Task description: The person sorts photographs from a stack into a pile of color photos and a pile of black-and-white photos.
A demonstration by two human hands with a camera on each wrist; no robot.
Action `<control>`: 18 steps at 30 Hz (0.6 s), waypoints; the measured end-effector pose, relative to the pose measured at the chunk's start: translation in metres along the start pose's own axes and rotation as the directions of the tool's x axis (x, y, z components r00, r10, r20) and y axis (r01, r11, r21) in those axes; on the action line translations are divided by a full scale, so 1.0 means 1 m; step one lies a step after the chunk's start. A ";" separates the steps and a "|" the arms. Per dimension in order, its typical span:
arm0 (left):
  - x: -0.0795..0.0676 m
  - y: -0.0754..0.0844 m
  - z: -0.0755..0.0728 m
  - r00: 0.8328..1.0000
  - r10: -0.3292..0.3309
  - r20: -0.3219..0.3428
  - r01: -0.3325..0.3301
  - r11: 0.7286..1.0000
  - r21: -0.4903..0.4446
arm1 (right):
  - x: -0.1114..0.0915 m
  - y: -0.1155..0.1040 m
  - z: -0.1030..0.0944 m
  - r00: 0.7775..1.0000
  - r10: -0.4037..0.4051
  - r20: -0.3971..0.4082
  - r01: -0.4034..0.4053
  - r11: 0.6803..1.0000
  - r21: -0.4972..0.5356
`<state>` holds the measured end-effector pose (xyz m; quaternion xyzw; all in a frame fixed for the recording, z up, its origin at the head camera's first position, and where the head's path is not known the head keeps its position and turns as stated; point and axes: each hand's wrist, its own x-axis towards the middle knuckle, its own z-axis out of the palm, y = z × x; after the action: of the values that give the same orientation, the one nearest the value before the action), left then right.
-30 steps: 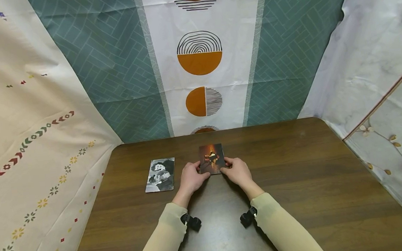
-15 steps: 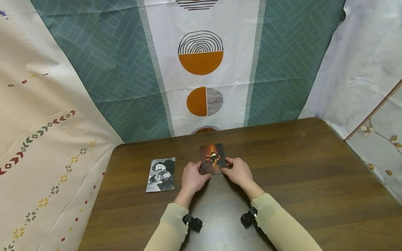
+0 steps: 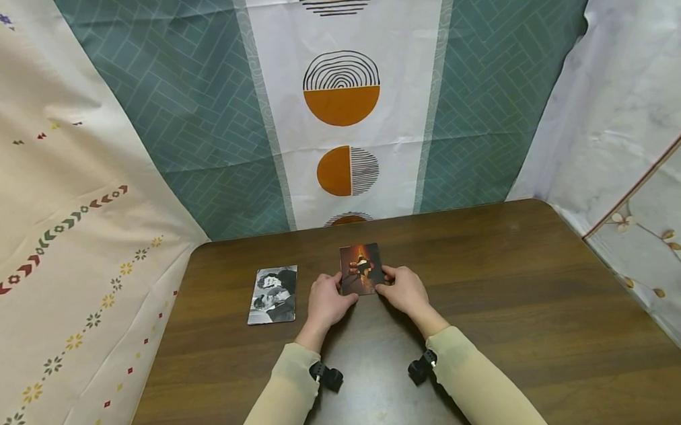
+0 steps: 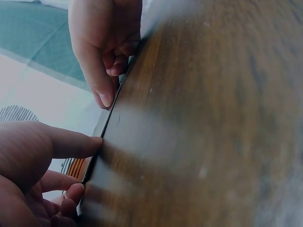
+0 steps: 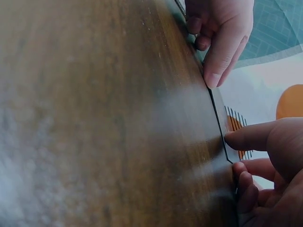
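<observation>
A dark photo print (image 3: 361,269) with an orange-lit figure lies on the wooden table, picture side up. My left hand (image 3: 327,301) grips its left side, thumb at the near left corner and fingers along the edge. On the opposite side my right hand (image 3: 405,292) holds it the same way, thumb at the near right corner. From the left wrist, the photo shows edge-on as a thin dark line between the left thumb (image 4: 78,143) and the right hand (image 4: 102,56). A black-and-white photo print (image 3: 273,296) lies apart, left of my left hand.
The brown wooden table (image 3: 519,305) extends on both sides, its far edge just beyond the photos. Behind it hangs a green and white curtain (image 3: 337,37). Patterned cloths hang at the left (image 3: 47,265) and right (image 3: 647,179).
</observation>
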<state>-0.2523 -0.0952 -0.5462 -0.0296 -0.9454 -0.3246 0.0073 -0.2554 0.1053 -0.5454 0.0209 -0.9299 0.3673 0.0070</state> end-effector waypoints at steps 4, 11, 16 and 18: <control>-0.001 0.001 -0.001 1.000 -0.002 0.005 0.002 1.000 -0.006 | 0.000 0.000 0.000 1.000 -0.007 -0.009 0.007 1.000 -0.010; -0.002 0.003 -0.003 1.000 -0.011 0.005 0.011 1.000 -0.021 | 0.000 -0.001 -0.002 1.000 0.005 0.006 -0.004 1.000 -0.005; -0.002 0.003 -0.004 1.000 -0.012 0.002 0.012 1.000 -0.023 | 0.000 -0.001 -0.003 1.000 0.003 0.015 -0.003 1.000 -0.014; -0.002 0.003 -0.004 1.000 -0.011 0.000 0.011 1.000 -0.026 | 0.000 -0.002 -0.003 1.000 0.001 0.017 -0.001 1.000 -0.014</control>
<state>-0.2502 -0.0954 -0.5414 -0.0243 -0.9412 -0.3368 0.0052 -0.2553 0.1061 -0.5417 0.0234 -0.9325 0.3605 -0.0010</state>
